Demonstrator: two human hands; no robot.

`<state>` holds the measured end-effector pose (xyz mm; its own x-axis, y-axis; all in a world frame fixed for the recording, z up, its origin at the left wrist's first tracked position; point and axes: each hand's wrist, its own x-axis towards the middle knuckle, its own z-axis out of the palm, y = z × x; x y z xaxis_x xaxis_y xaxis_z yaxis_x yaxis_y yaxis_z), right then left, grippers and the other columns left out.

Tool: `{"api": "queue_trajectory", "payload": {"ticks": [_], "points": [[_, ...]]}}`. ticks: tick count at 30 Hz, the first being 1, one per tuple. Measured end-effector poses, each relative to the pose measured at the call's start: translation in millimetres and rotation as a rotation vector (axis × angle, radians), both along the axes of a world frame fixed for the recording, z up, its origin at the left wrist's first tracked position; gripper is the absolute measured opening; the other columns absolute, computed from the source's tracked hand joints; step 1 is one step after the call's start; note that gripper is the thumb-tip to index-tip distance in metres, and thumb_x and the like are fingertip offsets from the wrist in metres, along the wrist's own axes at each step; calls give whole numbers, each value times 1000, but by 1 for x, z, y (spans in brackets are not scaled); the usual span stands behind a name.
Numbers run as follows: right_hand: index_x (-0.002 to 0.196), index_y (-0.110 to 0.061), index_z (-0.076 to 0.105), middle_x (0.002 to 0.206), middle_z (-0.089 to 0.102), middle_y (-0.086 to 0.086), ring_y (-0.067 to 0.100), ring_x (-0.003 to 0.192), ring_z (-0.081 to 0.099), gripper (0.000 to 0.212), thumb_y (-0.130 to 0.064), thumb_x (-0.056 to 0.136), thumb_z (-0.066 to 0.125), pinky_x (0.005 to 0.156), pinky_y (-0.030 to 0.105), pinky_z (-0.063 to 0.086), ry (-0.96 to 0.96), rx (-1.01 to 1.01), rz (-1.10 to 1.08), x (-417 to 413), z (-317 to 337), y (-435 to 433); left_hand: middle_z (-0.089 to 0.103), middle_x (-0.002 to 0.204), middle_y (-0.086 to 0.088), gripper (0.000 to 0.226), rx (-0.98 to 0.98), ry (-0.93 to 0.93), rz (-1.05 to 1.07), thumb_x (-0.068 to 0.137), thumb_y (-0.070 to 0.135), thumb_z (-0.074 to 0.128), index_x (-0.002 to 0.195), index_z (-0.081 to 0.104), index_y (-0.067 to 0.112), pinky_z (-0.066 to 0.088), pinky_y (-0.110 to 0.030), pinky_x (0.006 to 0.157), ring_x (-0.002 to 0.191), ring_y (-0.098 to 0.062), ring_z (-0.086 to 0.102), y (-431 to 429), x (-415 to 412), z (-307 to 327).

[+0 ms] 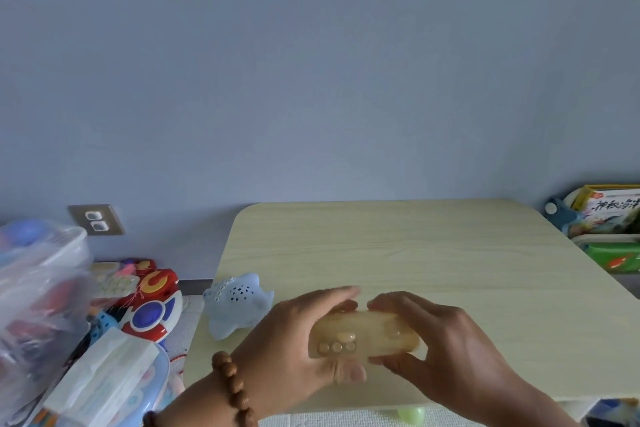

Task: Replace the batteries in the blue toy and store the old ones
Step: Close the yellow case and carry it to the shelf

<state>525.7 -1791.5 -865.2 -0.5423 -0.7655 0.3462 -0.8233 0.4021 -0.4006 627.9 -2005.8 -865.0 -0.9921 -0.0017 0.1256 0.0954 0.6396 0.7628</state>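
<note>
A pale blue star-shaped toy (239, 305) with small holes on top lies at the table's left edge. Right of it, both my hands hold a yellowish translucent oblong case (363, 333) just above the light wooden table (398, 253). A few rounded bumps show through its front. My left hand (294, 343), with a wooden bead bracelet at the wrist, grips the case's left end, thumb underneath. My right hand (440, 347) grips its right end, fingers over the top. I cannot tell what is inside the case.
Left of the table, on the floor, stand a clear plastic bin (38, 305), a red, white and blue toy (152, 308) and a wrapped packet (104, 378). Book boxes (606, 218) stand at the right. A wall socket (96, 220) sits low on the blue wall.
</note>
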Motion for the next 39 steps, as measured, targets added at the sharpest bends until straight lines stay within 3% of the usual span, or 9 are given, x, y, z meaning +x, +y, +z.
{"api": "queue_trajectory", "payload": {"ticks": [5, 9, 12, 16, 20, 25, 32, 36, 39], "points": [[135, -29, 56, 135, 59, -21, 0, 111, 64, 58, -52, 84, 73, 76, 22, 59, 157, -58, 6, -5, 11, -11, 65, 127, 7, 87, 496, -182, 47, 58, 54, 89, 134, 51, 38, 56, -47, 92, 110, -16, 68, -10, 4, 6], [157, -37, 16, 160, 28, -20, -5, 134, 44, 98, -38, 82, 79, 98, 16, 46, -52, -17, -142, -11, -7, -3, 67, 118, 21, 87, 379, -78, 131, 48, 53, 93, 126, 54, 47, 57, -35, 91, 102, -7, 70, -10, 1, 15], [153, -25, 35, 153, 41, -10, 10, 138, 41, 82, -44, 84, 74, 104, 23, 39, -46, 21, -482, -18, -31, 17, 65, 115, 29, 89, 374, -83, 156, 46, 42, 97, 124, 55, 51, 58, -30, 85, 100, -4, 69, -13, 5, 18], [112, -20, 76, 119, 65, -5, 21, 109, 57, 44, -41, 74, 84, 89, 38, 53, -55, 101, -671, -22, -62, 27, 66, 114, 27, 89, 396, -78, 149, 48, 27, 99, 124, 57, 46, 60, -28, 82, 101, -4, 69, -16, 10, 19], [77, -18, 80, 95, 69, -7, 19, 88, 59, 12, -12, 71, 90, 76, 28, 46, -18, -38, -694, -25, -73, 23, 67, 115, 23, 88, 407, -79, 152, 48, 21, 99, 122, 58, 48, 60, -31, 82, 100, -7, 70, -24, 11, 17], [80, -26, 72, 81, 71, -12, 18, 75, 66, 16, -13, 81, 81, 65, 37, 56, -80, -160, -689, -27, -58, 0, 67, 115, 22, 89, 393, -72, 176, 47, 16, 99, 119, 59, 51, 60, -32, 84, 102, -8, 69, -43, 8, 14], [84, -29, 73, 62, 73, -16, -6, 62, 68, 12, -29, 79, 84, 65, 6, 49, -348, -386, -600, -40, -3, -83, 69, 114, 19, 89, 350, -59, 200, 47, 20, 99, 118, 59, 54, 57, -42, 91, 101, -14, 71, -97, -14, 31], [75, -29, 72, 62, 73, -17, -4, 59, 68, 13, -29, 78, 85, 58, 5, 48, -390, -454, -566, -44, 24, -120, 68, 118, 17, 92, 334, -41, 183, 40, 34, 98, 121, 58, 53, 55, -44, 94, 107, -14, 68, -136, -34, 48], [72, -26, 70, 60, 72, -14, 2, 49, 67, 16, -30, 81, 82, 49, 8, 47, -368, -482, -563, -47, 35, -139, 69, 117, 13, 88, 360, -20, 175, 46, 20, 99, 121, 61, 47, 56, -44, 92, 104, -13, 69, -162, -46, 62]]}}
